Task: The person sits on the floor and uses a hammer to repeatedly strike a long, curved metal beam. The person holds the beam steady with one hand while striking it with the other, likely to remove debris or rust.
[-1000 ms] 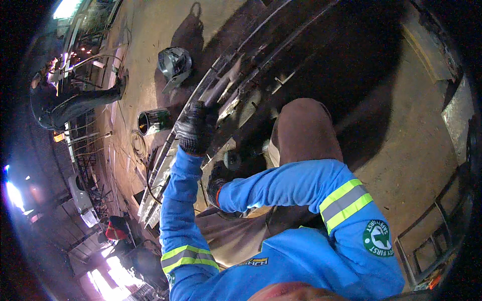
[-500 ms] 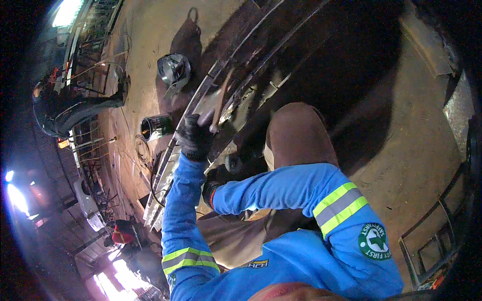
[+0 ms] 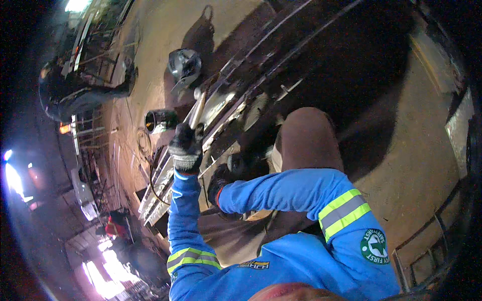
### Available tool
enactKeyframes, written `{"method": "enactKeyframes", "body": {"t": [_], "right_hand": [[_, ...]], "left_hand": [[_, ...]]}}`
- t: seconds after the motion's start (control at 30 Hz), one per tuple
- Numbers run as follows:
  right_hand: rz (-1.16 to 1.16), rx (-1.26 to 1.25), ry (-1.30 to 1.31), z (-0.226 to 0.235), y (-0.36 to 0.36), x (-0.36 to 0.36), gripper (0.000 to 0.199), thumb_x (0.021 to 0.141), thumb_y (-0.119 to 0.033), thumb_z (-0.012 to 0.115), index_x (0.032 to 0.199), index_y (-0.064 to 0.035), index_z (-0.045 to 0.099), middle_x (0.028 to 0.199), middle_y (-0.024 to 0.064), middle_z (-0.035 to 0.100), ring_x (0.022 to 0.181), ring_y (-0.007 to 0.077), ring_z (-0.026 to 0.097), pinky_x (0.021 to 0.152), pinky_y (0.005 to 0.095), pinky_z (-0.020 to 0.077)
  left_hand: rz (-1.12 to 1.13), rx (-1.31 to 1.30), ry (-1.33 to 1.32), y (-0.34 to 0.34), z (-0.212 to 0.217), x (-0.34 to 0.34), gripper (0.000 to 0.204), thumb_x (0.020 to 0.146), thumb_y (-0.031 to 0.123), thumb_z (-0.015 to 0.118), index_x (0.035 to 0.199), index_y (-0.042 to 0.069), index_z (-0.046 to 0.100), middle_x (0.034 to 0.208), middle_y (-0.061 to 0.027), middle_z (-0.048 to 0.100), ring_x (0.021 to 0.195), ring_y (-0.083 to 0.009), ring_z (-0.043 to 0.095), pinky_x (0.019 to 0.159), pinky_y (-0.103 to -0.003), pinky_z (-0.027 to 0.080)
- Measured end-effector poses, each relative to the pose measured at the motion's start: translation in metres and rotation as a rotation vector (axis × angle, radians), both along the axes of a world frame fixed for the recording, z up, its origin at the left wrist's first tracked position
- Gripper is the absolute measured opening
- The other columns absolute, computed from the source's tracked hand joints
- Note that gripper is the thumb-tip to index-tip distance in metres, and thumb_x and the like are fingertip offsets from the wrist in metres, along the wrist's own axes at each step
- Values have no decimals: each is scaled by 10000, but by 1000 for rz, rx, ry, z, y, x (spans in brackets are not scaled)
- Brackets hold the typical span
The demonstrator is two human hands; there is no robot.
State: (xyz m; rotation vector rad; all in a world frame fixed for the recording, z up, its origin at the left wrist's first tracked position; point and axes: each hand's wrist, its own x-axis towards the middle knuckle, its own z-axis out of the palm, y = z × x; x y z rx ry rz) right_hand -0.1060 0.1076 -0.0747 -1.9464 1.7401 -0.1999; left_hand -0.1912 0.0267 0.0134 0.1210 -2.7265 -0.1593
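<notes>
My left hand, in a dark glove with a grey cuff, is closed around the lower part of a pale, stick-like tool. The tool points away from me and has a rounded end; its exact kind is unclear. Beneath and beside it run long metal rails, lying slantwise from near left to far right, with bright worn patches. Lower and closer to my body, my right hand wears a dark glove with an orange edge. Its fingers are lost in shadow beside a dark rounded object, and any grip there is hidden.
Beyond the rails, a dark welding helmet and a black can sit on the floor, near a coiled cable. Another person is at far left. My bent knee is right of the rails. A metal frame stands at right.
My left hand has turned and shifted slightly down. The stick-like tool has swung, its rounded end now pointing up and away beyond the hand. My right hand stays nearly in place.
</notes>
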Motion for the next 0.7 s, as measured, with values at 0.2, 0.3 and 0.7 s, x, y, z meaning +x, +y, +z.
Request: {"method": "enactKeyframes", "body": {"t": [0.2, 0.3, 0.7], "right_hand": [[46, 37, 30, -11, 0, 10, 372, 862, -273, 489, 1157, -106, 643, 1151, 136, 627, 1079, 339, 564, 848, 634, 386], [83, 69, 31, -13, 5, 20, 368, 862, -264, 490, 1156, -103, 643, 1150, 138, 627, 1079, 342, 563, 847, 637, 385], [210, 126, 82, -9, 29, 73, 356, 859, -231, 496, 1150, -91, 645, 1145, 147, 627, 1079, 354, 559, 843, 648, 379]], "left_hand": [[209, 74, -245, -50, -1, 130, 207, 756, 91, 703, 943, 30, 637, 750, -118, 661, 696, -183, 650, 624, -319, 502], [418, 247, -495, -36, -18, 189, 186, 718, 170, 724, 832, 57, 630, 688, -131, 638, 614, -250, 635, 565, -367, 494], [390, 472, -684, 17, -40, 222, 269, 736, 261, 705, 852, 67, 560, 702, -162, 621, 676, -354, 620, 599, -423, 488]]}}
